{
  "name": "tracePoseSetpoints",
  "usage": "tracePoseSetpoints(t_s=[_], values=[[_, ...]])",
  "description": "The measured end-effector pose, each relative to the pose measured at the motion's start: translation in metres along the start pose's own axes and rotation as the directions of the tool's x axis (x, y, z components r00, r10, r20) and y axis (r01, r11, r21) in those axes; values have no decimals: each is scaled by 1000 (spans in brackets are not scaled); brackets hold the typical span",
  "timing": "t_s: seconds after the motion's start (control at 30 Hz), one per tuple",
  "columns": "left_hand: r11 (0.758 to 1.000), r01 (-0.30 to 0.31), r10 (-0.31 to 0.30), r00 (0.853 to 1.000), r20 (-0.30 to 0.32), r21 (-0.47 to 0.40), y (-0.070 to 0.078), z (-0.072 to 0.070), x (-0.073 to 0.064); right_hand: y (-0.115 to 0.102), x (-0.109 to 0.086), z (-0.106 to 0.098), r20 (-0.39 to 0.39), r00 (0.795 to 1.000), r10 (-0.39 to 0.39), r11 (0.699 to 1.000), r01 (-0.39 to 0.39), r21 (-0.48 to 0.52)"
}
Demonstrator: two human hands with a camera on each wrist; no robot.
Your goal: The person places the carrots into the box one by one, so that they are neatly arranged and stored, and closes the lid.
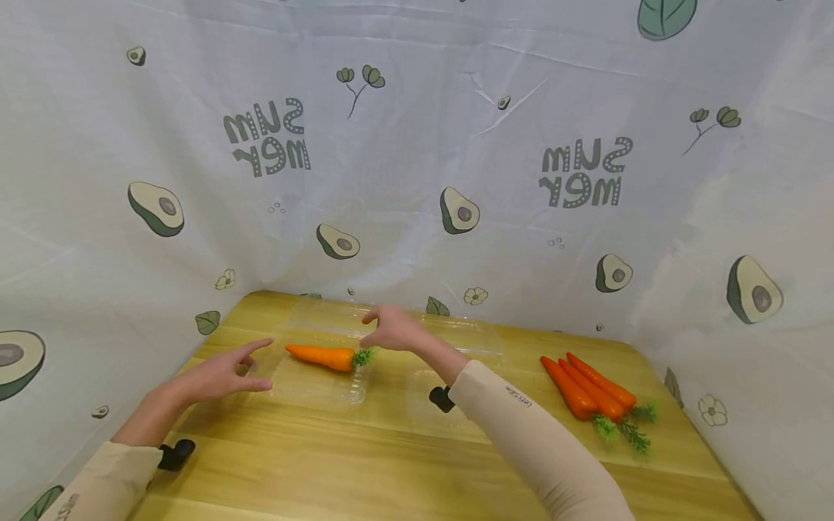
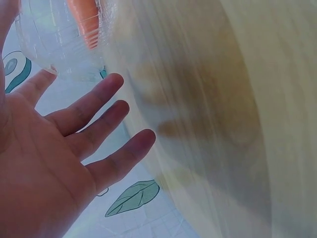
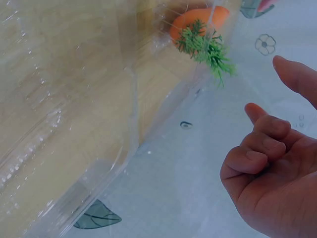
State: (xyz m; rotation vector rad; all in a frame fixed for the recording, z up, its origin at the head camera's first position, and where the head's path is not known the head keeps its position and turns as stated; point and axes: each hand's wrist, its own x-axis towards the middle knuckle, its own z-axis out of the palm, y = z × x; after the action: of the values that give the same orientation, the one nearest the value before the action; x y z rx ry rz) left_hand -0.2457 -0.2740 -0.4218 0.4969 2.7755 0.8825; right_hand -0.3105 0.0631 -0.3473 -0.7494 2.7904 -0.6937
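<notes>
An orange carrot [image 1: 322,356] with a green leafy top lies in a clear plastic container [image 1: 313,395], its tip towards the left. Beside the container's left edge is my left hand [image 1: 218,375], fingers spread and nothing held. My right hand [image 1: 396,329] hovers over the container's right side, just above the carrot's leaves. In the right wrist view its thumb [image 3: 294,74] and index finger reach out, the other fingers bend loosely, and the hand holds nothing. The left wrist view shows the carrot's tip [image 2: 86,22] through the clear plastic, close to the left fingertips.
To the right on the wooden table [image 1: 365,463] lie three more carrots [image 1: 589,387] side by side, leaves towards the front. Another clear plastic piece [image 1: 420,405] sits partly behind the right forearm. A white cloth [image 1: 391,159] printed with avocados surrounds the table's back and sides.
</notes>
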Motion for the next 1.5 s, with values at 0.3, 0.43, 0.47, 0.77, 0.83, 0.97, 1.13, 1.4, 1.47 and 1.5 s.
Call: tracePoseSetpoints(t_s=[0.3, 0.43, 0.47, 0.77, 0.83, 0.97, 1.13, 1.4, 1.47, 1.5], values=[[1000, -13, 13, 1000, -11, 23, 1, -1, 0, 18, -25, -20, -54, 999, -3, 993, 9, 115], [999, -18, 18, 1000, -20, 32, 3, 0, -1, 29, -35, -27, -82, 996, 24, 988, -11, 157], [999, -16, 17, 1000, -22, 35, 3, 0, -1, 31, -37, -29, -88, 996, 35, 985, -19, 174], [999, -27, 28, 999, -28, 41, 2, 0, 1, 56, -61, -47, -97, 991, 87, 951, -53, 306], [999, -26, 27, 999, -31, 45, 2, 0, 0, 62, -66, -51, -94, 991, 100, 946, -65, 317], [999, -19, 21, 999, -27, 44, 2, 0, 0, 76, -80, -62, -90, 985, 146, 937, -109, 332], [999, -26, 27, 1000, -8, 22, 4, -1, 3, 94, -100, -75, -89, 976, 196, 925, -154, 346], [1000, -24, 24, 1000, 1, 20, 6, -3, 3, 119, -122, -87, -113, 959, 261, 912, -206, 355], [1000, -19, 19, 1000, 1, 24, 6, -3, 3, 124, -128, -90, -112, 954, 277, 906, -221, 361], [1000, -17, 17, 1000, 1, 25, 6, -3, 2, 126, -130, -91, -116, 951, 286, 904, -228, 361]])
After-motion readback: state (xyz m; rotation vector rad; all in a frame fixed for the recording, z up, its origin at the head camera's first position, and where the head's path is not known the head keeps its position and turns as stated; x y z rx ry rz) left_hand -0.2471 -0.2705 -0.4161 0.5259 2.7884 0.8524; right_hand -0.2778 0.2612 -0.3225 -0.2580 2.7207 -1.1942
